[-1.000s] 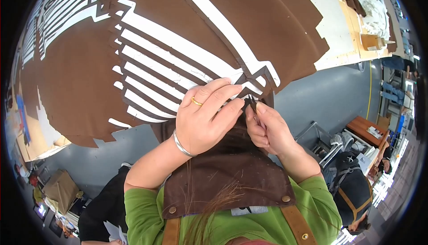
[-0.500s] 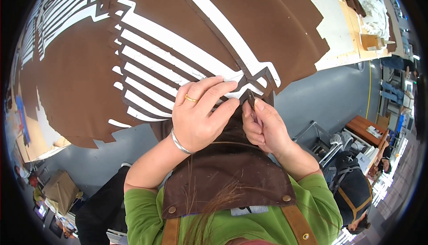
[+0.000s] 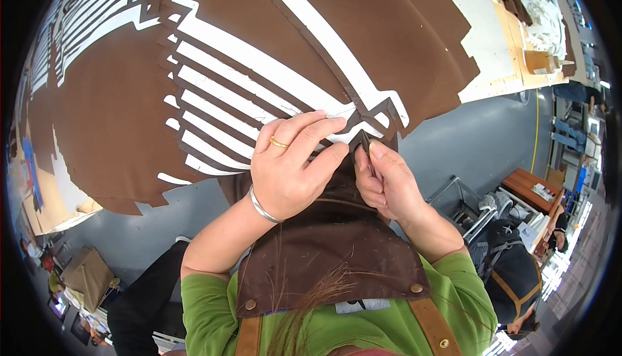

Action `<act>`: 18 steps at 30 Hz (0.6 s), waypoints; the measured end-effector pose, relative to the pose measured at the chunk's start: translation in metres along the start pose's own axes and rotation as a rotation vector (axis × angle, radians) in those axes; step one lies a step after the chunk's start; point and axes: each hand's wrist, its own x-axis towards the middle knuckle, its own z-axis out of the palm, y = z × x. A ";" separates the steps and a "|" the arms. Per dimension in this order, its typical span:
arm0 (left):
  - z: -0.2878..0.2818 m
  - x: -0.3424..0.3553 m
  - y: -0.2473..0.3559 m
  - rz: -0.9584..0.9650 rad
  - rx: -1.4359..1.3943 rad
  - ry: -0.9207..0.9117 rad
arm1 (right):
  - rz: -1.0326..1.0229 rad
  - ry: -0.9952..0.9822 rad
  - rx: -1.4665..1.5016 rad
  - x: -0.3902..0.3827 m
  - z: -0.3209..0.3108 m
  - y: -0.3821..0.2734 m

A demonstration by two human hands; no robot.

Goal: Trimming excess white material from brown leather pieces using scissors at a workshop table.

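Note:
A large brown sheet of material (image 3: 129, 123) with white stripes lies before me. My left hand (image 3: 295, 155) rests palm down on the striped part near its front edge, holding nothing, fingers stretched and slightly apart. It wears a gold ring and a silver bangle. Just right of its fingertips, my right hand (image 3: 387, 180) is closed around a small dark pointed tool (image 3: 367, 145) that looks like thread snips. The tool's tip is at the sheet's edge, beside a white zigzag strip (image 3: 363, 125). Fingers hide most of the tool's handle.
Beyond the sheet's right end, white scraps (image 3: 543, 12) and a small cardboard box (image 3: 539, 62) lie on the worktable. A metal-framed trolley (image 3: 457, 204) and a black backpack (image 3: 514, 268) stand at the right. Other people are in the background at both sides.
The tool in my right hand has turned slightly and now shows a narrower side. My left hand stays in place on the sheet.

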 end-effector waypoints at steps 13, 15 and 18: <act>-0.025 0.007 0.016 -0.076 -0.083 -0.178 | -0.006 -0.051 0.046 -0.016 0.000 -0.002; -0.020 0.012 0.010 -0.038 -0.059 -0.164 | 0.042 -0.032 0.053 -0.014 -0.001 0.001; -0.010 0.016 0.001 -0.033 -0.052 -0.208 | 0.051 -0.030 0.037 -0.010 -0.001 0.003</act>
